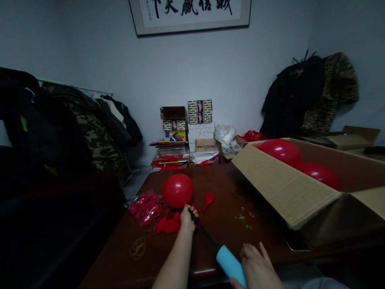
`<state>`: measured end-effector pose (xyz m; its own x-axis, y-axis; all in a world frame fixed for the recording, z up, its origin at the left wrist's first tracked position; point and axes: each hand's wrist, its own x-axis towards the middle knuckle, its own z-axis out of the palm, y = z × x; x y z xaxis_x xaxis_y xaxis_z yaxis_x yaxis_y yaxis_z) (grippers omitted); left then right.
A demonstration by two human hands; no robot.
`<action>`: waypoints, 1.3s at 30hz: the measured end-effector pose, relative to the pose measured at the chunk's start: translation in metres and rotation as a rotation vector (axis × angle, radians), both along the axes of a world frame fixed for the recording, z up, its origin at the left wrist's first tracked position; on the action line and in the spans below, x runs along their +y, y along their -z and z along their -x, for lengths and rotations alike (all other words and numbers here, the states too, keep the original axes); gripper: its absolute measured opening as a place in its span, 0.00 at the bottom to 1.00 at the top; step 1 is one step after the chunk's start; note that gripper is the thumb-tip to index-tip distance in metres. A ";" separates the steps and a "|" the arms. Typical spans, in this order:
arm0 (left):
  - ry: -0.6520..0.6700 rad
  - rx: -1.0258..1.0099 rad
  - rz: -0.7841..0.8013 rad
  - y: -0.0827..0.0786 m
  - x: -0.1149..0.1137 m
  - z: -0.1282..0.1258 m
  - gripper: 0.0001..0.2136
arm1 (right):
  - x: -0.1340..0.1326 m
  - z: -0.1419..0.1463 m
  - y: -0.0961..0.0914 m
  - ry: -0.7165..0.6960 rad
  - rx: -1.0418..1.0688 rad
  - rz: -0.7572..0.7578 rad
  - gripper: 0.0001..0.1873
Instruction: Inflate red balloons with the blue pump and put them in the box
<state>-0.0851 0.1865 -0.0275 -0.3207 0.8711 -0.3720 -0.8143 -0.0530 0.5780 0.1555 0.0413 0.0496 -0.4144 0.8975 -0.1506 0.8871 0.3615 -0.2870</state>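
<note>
My left hand point(188, 218) is closed in a pinch on the neck of a round inflated red balloon point(178, 190), holding it on the dark tip of a hand pump. The pump's black shaft runs back to its light blue barrel point(231, 266), which my right hand point(255, 267) grips at the bottom edge of the view. The balloon rests just above the dark wooden table point(216, 237). Limp red balloons point(168, 224) lie under my left hand, and one more flat balloon point(208, 199) lies to the right of it.
A clear bag of red balloons point(146, 206) and yellow rubber bands point(138, 248) lie at left. An open cardboard box point(288, 188) at right holds two inflated red balloons point(282, 151). Small coloured bands point(247, 216) dot the table. Stacked boxes point(192, 124) stand at the wall; coats hang on both sides.
</note>
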 end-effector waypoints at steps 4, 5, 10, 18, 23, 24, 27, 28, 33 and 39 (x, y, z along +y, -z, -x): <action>-0.008 -0.010 0.006 0.000 -0.001 0.003 0.10 | 0.002 0.002 0.001 -0.006 0.001 -0.034 0.26; -0.010 -0.011 0.003 0.000 -0.001 0.003 0.10 | 0.002 0.003 0.003 -0.005 0.000 -0.043 0.26; 0.001 -0.015 -0.026 -0.001 -0.001 0.002 0.10 | 0.006 0.011 0.005 0.010 0.003 -0.074 0.26; 0.010 -0.027 -0.042 -0.004 -0.001 -0.001 0.09 | 0.013 0.027 -0.002 0.041 0.038 -0.122 0.23; 0.009 -0.027 -0.031 -0.006 -0.003 -0.004 0.09 | 0.020 0.037 -0.005 0.053 0.046 -0.140 0.23; 0.009 -0.027 -0.030 -0.006 -0.003 -0.004 0.09 | 0.022 0.039 -0.005 0.054 0.053 -0.146 0.23; 0.009 -0.022 -0.024 -0.005 -0.004 -0.005 0.09 | 0.027 0.046 -0.002 0.049 0.060 -0.162 0.24; 0.009 -0.019 -0.025 -0.004 -0.005 -0.006 0.09 | 0.029 0.048 -0.001 0.048 0.059 -0.167 0.24; 0.005 -0.021 -0.028 0.000 -0.006 -0.010 0.09 | 0.041 0.061 0.004 0.053 0.039 -0.182 0.26; 0.031 -0.018 -0.001 0.006 -0.011 -0.013 0.09 | 0.057 0.078 0.015 0.080 0.029 -0.184 0.27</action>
<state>-0.0717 0.1759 -0.0334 -0.2868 0.8807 -0.3769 -0.8258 -0.0280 0.5632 0.0774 0.0987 0.0344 -0.3426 0.9390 0.0298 0.9073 0.3389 -0.2489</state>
